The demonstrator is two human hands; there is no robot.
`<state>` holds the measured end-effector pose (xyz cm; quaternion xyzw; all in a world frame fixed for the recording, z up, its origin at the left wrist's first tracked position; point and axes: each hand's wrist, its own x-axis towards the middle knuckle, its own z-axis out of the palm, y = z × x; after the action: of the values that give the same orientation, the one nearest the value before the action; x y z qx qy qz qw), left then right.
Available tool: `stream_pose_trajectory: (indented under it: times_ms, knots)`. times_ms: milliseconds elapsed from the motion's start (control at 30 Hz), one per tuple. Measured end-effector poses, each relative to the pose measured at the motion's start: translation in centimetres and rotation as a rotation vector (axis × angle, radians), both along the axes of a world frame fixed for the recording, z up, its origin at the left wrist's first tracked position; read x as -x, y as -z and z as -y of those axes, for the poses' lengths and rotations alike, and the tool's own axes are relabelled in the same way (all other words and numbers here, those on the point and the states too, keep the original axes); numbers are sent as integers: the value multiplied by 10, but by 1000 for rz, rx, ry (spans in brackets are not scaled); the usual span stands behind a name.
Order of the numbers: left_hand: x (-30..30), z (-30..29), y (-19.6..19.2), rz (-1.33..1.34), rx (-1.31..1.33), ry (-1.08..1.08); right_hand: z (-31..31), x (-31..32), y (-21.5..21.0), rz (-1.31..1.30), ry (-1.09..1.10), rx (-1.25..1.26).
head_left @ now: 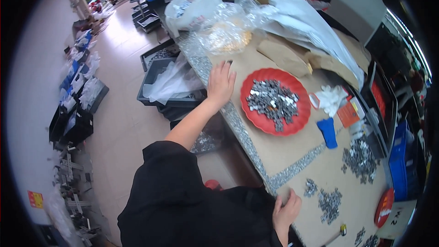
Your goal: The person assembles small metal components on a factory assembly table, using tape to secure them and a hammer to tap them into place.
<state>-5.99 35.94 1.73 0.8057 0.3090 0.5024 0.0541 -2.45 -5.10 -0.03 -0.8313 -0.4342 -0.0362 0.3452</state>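
My left hand (221,83) reaches over the granite edge of the worktable, left of a red scalloped plate. A small dark metal part (229,62) shows at its fingertips, and the fingers look closed on it. The red plate (299,121) bears a heap of small silvery metal parts (273,103). Nearer to me, my right hand (287,209) rests at the table's edge with thumb and fingers loosely curled and apart; I see nothing in it. Small piles of similar metal parts (329,205) lie to its right.
Clear plastic bags (226,32) and brown paper (283,57) lie beyond the plate. To its right are a white glove (331,99), a blue cloth piece (327,132) and a larger metal pile (360,159). Grey bins (157,75) stand left below the table; black crates (77,126) line the wall.
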Motion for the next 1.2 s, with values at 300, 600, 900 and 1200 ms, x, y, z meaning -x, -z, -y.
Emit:
stream_pose_trajectory:
  times_ms: [300,600,900,1200]
  knots:
    - [10,-17,47,-71,178,25,-11,5,-2,270,202,231]
    - [6,-22,42,61,172,66,-19,2,-3,313,206,231]
    - [15,-14,38,27,161,86,-90,-31,-49,39,7,46]
    - [19,-6,29,-83,425,112,-351,-105,-167,273,-537,68]
